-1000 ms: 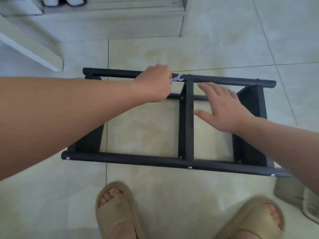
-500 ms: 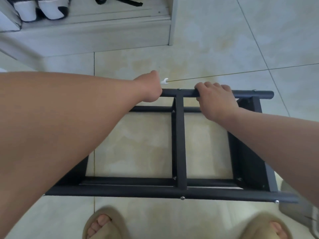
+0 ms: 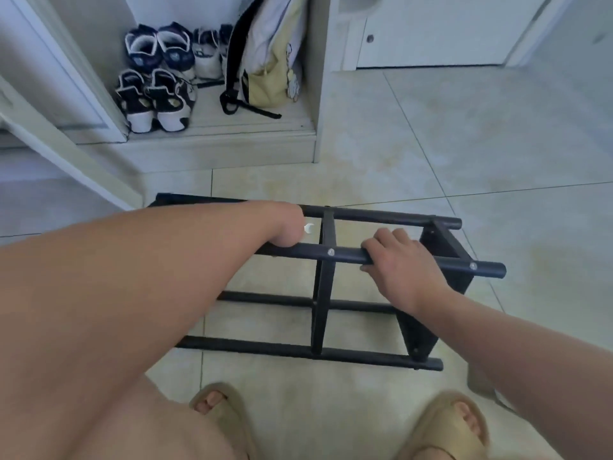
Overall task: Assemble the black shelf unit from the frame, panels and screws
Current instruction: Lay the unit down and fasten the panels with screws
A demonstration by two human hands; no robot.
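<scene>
The black shelf frame point(image 3: 326, 295) stands on the tiled floor in front of my feet, tipped up so its bars stack one above another. My right hand point(image 3: 396, 260) grips the upper near bar right of the centre post. My left hand point(image 3: 287, 227) is curled round the same bar left of the post, and a small silver wrench point(image 3: 309, 228) sticks out of it. Silver screw heads point(image 3: 331, 252) show on that bar. A black side panel point(image 3: 441, 257) closes the right end.
A low white cabinet point(image 3: 232, 141) stands behind the frame, holding sneakers point(image 3: 156, 97) and a yellow bag point(image 3: 268, 61). Its open door point(image 3: 66, 151) juts out at the left. My sandalled feet point(image 3: 219, 413) are just below the frame. A white door point(image 3: 431, 31) is at the back right.
The frame has been tipped up from lying flat onto its side. My right hand went from resting flat beside the post to gripping the bar. The view has lifted toward the cabinet.
</scene>
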